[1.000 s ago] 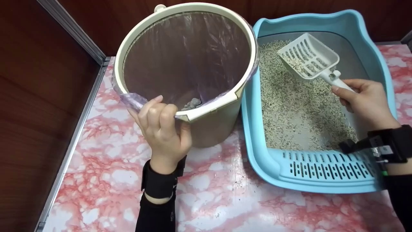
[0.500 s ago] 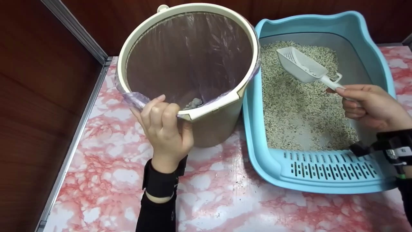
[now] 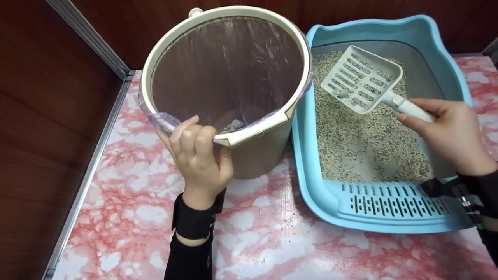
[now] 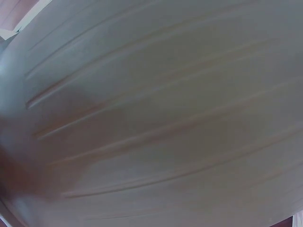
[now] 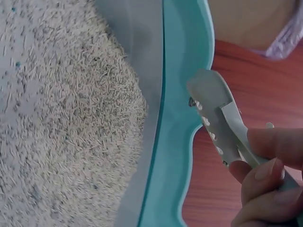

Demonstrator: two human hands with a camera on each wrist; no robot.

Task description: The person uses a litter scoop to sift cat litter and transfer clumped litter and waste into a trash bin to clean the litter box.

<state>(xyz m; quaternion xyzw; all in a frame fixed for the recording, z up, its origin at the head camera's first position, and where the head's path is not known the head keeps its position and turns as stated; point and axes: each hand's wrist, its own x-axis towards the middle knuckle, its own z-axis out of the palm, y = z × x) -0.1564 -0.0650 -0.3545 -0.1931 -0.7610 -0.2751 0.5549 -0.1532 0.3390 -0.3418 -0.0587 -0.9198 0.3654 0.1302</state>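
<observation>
My right hand (image 3: 451,132) grips the handle of a white slotted litter scoop (image 3: 379,60) above the blue litter box (image 3: 305,155). A few bits of litter and a small grey clump lie in the scoop; the right wrist view shows the scoop (image 5: 215,104) edge-on. Pale pellet litter (image 3: 350,136) covers much of the box floor. With curled fingers, my left hand (image 3: 200,159) holds the near rim of a cream bin (image 3: 258,155), over its purple bag liner (image 3: 163,119). Grey clumps (image 3: 234,125) sit down inside the bin. Only the bin's ribbed wall (image 4: 165,118) fills the left wrist view.
Bin and litter box stand side by side on a red-and-white marbled surface (image 3: 128,217). Dark wood panels (image 3: 50,116) rise at the left and back, with a metal strip along the left edge. Some crumbs are scattered on the surface before the bin.
The right hand has turned the scoop, tipping it sideways and then back to show its slotted face, now slightly lower and further left. The left hand stays on the bin rim.
</observation>
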